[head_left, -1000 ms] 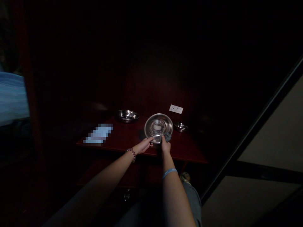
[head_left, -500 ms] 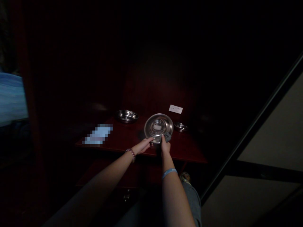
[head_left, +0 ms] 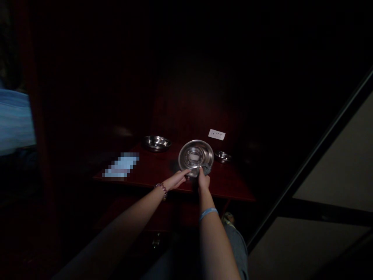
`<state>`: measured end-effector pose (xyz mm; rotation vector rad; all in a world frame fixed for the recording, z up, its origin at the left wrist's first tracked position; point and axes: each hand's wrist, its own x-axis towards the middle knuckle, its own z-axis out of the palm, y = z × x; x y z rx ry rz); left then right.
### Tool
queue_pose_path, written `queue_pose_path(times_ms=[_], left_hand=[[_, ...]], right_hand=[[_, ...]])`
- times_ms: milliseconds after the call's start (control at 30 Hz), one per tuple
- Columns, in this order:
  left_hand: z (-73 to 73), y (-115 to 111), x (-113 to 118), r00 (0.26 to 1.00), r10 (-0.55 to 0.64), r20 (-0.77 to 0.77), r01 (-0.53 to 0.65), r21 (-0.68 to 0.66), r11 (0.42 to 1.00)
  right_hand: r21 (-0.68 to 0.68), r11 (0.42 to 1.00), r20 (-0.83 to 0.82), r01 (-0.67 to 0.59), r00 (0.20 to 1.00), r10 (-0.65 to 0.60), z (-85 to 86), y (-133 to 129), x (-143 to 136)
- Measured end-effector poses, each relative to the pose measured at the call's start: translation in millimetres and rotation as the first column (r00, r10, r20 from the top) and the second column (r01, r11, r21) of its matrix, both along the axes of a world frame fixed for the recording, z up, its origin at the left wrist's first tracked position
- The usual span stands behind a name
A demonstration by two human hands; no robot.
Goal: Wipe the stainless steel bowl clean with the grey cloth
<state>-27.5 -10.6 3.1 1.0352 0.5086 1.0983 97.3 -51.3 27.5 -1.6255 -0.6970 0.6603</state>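
Observation:
A shiny metal basin [head_left: 194,149] is held tilted, its inside facing me, above the dark red desk top [head_left: 163,167]. My left hand [head_left: 177,179] grips its lower left rim, thumb laid along the inside and fingers underneath. Close beside it, my right hand [head_left: 203,180] is closed at the lower right rim, pressing a grey cloth [head_left: 206,169] against the metal. A second metal basin [head_left: 156,143] rests on the desk to the left. Behind the held basin on the right sits a smaller metal bowl [head_left: 223,156].
A blurred-out pale sheet [head_left: 121,166] lies on the desk's left side. On the dark back wall is a white socket plate [head_left: 217,134]. A dark slanting frame [head_left: 291,190] edges the right side, and a blue shape [head_left: 16,120] stands at far left.
Almost nothing differs. Both hands keep their grip on the basin, and the view has shifted very slightly.

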Motion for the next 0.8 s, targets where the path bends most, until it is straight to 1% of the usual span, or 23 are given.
queue_pose_path(times_ms=[167,400,567,733,800], left_hand=[[1.8,-2,0,1.0,0.005,-0.004,-0.005,-0.002,1.0],[1.9,-3,0,1.0,0.021,-0.022,-0.021,-0.012,1.0],[-0.8,0,0,0.998,0.05,-0.032,-0.051,-0.034,0.998],[-5.1,4,0,0.998,0.04,-0.046,-0.041,-0.023,0.999],[-6.6,7,0,0.998,0.033,-0.054,-0.034,-0.017,0.999]], right_hand=[[-0.017,1.0,0.021,-0.002,1.0,0.002,4.0,-4,-1],[0.028,1.0,-0.019,-0.007,1.0,0.008,5.1,-6,-2],[0.038,0.999,-0.013,-0.022,1.0,0.023,2.8,-5,-2],[0.01,1.0,-0.01,-0.029,1.0,0.03,3.6,-4,-1],[0.02,0.999,-0.029,-0.027,0.999,0.027,4.0,-5,-2]])
